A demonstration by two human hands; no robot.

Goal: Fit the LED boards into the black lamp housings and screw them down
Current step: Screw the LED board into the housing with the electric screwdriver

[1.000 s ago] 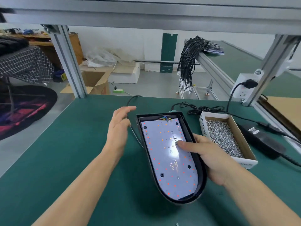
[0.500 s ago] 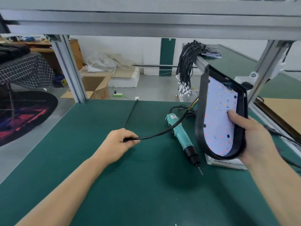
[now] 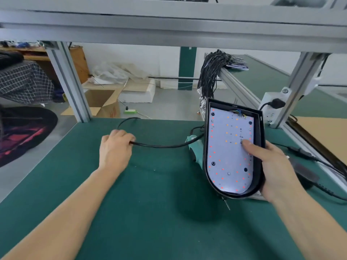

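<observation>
Head view. I see my right hand [image 3: 276, 166] gripping the black housing [image 3: 261, 147] by its right wall, fingers wrapped behind it and the thumb [image 3: 251, 147] pressed flat on the LED board [image 3: 229, 147]. The housing is lifted off the mat [image 3: 150, 203] and tilted toward the camera, straight end up, rounded end down. The board sits inside the housing rim, its face dotted with red and orange LEDs; coloured wires [image 3: 238, 112] show at its top edge. The thumb lies on the board's right half, about mid-height, so most of the board extends left of and above the grip.

My left hand [image 3: 114, 147] is clenched round a black cable [image 3: 161, 146] on the mat, well apart from the housing. The cable runs right from the fist to a teal screwdriver [image 3: 195, 151], which lies on the mat partly hidden behind the housing's left wall; its bit tip [image 3: 226, 203] shows below the rounded end.

Behind the housing, a bundle of black leads [image 3: 210, 72] hangs from the frame rail. A plugged socket [image 3: 272, 106] is fixed to the right post.
</observation>
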